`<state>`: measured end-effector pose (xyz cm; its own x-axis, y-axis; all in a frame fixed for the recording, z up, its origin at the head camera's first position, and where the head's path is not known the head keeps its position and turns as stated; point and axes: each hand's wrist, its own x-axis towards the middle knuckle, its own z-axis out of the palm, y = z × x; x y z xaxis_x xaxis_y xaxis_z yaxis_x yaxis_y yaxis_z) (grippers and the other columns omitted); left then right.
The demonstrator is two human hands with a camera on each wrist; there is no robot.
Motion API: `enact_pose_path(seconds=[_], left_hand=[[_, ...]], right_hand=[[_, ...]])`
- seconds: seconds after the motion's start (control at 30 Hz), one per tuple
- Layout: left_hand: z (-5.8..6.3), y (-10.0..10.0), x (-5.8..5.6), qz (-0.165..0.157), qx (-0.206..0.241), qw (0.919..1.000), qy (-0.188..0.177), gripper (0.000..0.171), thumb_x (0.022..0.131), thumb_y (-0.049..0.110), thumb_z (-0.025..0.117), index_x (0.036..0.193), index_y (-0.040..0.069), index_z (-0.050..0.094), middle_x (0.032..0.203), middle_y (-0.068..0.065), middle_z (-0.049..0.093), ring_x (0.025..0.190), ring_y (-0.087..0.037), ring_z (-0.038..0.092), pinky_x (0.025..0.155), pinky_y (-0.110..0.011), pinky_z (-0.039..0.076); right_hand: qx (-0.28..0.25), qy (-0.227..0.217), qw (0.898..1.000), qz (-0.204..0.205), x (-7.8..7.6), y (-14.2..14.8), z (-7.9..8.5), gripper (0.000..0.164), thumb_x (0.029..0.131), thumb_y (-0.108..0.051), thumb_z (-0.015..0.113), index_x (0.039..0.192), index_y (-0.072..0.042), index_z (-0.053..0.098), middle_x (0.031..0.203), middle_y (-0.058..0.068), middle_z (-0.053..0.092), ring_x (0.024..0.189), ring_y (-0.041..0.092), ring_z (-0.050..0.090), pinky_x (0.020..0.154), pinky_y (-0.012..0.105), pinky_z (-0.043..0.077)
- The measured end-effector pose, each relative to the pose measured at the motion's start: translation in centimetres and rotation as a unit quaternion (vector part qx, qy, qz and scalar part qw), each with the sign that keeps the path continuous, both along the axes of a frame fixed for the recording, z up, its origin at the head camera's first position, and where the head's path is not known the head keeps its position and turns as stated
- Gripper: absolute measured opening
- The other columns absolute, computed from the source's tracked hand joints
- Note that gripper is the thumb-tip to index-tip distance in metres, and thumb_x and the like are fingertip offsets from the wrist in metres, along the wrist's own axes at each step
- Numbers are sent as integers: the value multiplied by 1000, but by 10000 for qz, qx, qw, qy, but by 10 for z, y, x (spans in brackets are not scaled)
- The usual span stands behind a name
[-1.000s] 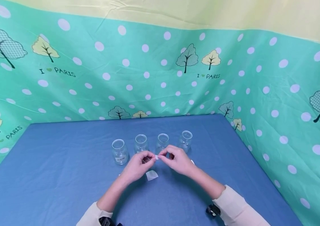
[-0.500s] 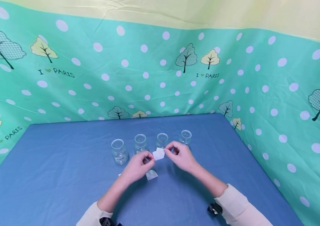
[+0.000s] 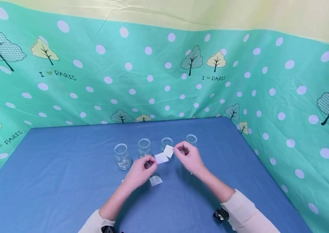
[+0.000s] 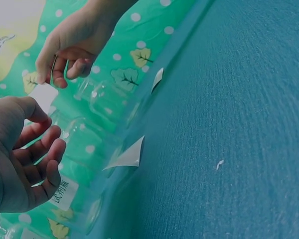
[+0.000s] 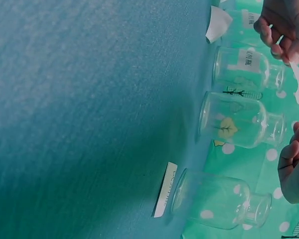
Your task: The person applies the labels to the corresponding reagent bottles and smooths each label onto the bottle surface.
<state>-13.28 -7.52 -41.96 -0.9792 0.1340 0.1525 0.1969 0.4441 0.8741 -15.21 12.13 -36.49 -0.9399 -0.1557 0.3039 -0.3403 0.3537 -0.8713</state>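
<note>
In the head view, my left hand [image 3: 139, 170] pinches a square of white backing paper [image 3: 161, 158] between thumb and forefinger. My right hand [image 3: 191, 158] pinches a small white sticker label [image 3: 168, 151] at its right edge. The two pieces meet at their near corners, above the blue table. Behind the hands stands a row of clear glass jars: the leftmost jar [image 3: 122, 155] and the jar beside it [image 3: 144, 147] carry white printed labels. The third jar [image 5: 234, 119] and the rightmost jar [image 5: 214, 199] show bare glass in the right wrist view.
A curled white paper piece [image 3: 155, 180] lies on the blue tablecloth [image 3: 65, 181] below the left hand. Near the rightmost jar's base lies a printed white strip [image 5: 165, 190]. A green dotted curtain [image 3: 153, 71] closes off the back and right sides.
The white paper between the hands has come apart into two pieces that meet at a corner. My right hand has moved right and slightly away; the left hand has stayed nearly still.
</note>
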Motion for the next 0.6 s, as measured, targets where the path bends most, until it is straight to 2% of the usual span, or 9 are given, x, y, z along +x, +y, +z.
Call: enact_pose_path(seconds=[0.17, 0.37, 0.6], left_hand=[[-3, 1, -1, 83, 25, 10000, 45, 7, 84, 16, 64, 83, 10, 65, 75, 3, 60, 66, -5, 51, 63, -19, 44], [-6, 7, -1, -134, -29, 9999, 18, 5, 84, 16, 63, 82, 11, 65, 75, 3, 61, 65, -5, 51, 63, -18, 44], [-9, 26, -1, -487, -295, 9984, 26, 4, 85, 15, 61, 82, 15, 64, 73, 5, 60, 61, -4, 49, 60, -18, 42]], right_hand=[[-124, 115, 9997, -162, -1, 2, -2, 4, 84, 2, 63, 84, 6, 63, 67, 8, 53, 51, 4, 38, 49, 16, 33], [-149, 174, 9993, -287, -3, 4, -1, 4, 83, 2, 63, 83, 6, 64, 66, 6, 53, 50, 5, 37, 49, 15, 32], [-108, 225, 9993, -274, -3, 5, -1, 4, 84, 2, 63, 84, 6, 63, 66, 9, 53, 50, 7, 37, 48, 15, 31]])
